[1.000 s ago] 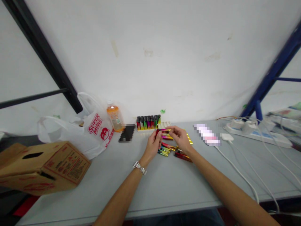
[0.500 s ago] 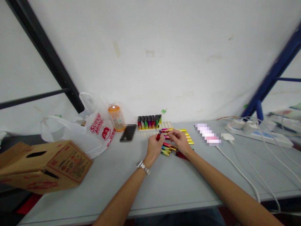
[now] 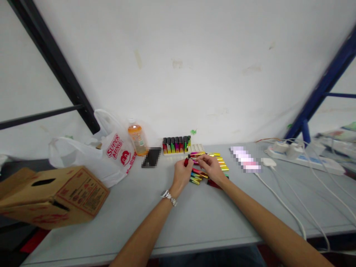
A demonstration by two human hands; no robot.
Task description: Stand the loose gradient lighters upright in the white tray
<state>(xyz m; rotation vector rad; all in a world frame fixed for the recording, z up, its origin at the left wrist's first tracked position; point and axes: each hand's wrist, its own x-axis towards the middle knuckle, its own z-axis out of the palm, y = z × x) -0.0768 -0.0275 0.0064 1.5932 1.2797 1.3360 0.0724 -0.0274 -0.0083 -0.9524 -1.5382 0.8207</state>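
The left hand (image 3: 183, 173) has a red lighter (image 3: 186, 161) in its grip, toward the back edge of the surface (image 3: 200, 222); the right hand (image 3: 213, 168) is just beside it, but I cannot tell if its grip holds anything; upright lighters (image 3: 174, 145) stand in a white tray (image 3: 197, 148) along the back edge; shiny lighters (image 3: 195, 179) lie by both hands.

A single head-worn camera looks forward and down from above the counter's near edge, squarely facing the wall (image 3: 205, 81) behind its far edge. Its wide view takes in both hands (image 3: 182, 173) at middle distance and most of the counter (image 3: 200, 218).
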